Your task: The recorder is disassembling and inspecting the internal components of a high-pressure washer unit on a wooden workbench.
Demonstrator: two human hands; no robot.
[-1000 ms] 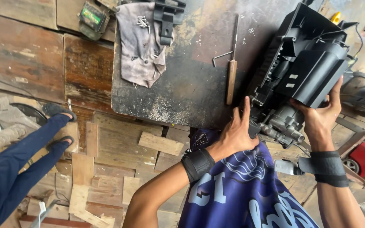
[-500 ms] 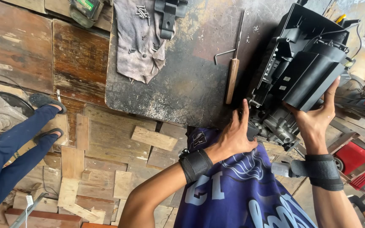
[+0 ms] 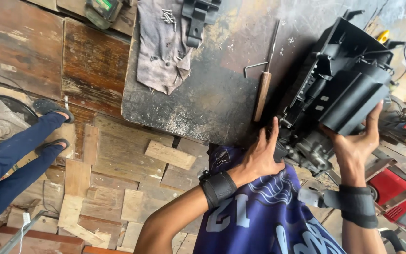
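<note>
1. The big black plastic machine housing (image 3: pixel 348 80) sits tilted at the right end of the dark metal tabletop (image 3: pixel 212 99), its lower edge hanging out over the person's lap, with a grey metal motor-looking part (image 3: pixel 313 153) poking out underneath.
2. Right hand (image 3: pixel 353 146) is cupped under the housing's lower right corner, fingers wrapped up the side, so that grip is closed on the housing and carrying some of it.
3. Left hand (image 3: pixel 261 153) is pressed against the housing's lower left edge, right at the tabletop's rim, index finger sticking straight up. Fingers are spread fairly wide; it's more bracing than clamping.
4. Both wrists have black straps on them.
5. Just left of the housing lies a wooden-handled tool (image 3: pixel 264 89) with a thin metal shaft, and a bent hex key (image 3: pixel 254 67) touching or nearly touching it.
6. Further left, a grey rag (image 3: pixel 160 51) is draped over the tabletop with a bunch of small screws (image 3: pixel 167 16) on it and a black plastic bracket (image 3: pixel 197 19) beside them.
7. Off on the wooden plank floor (image 3: pixel 118 164), another person's legs in blue trousers (image 3: pixel 10 160) and sandals.
</note>
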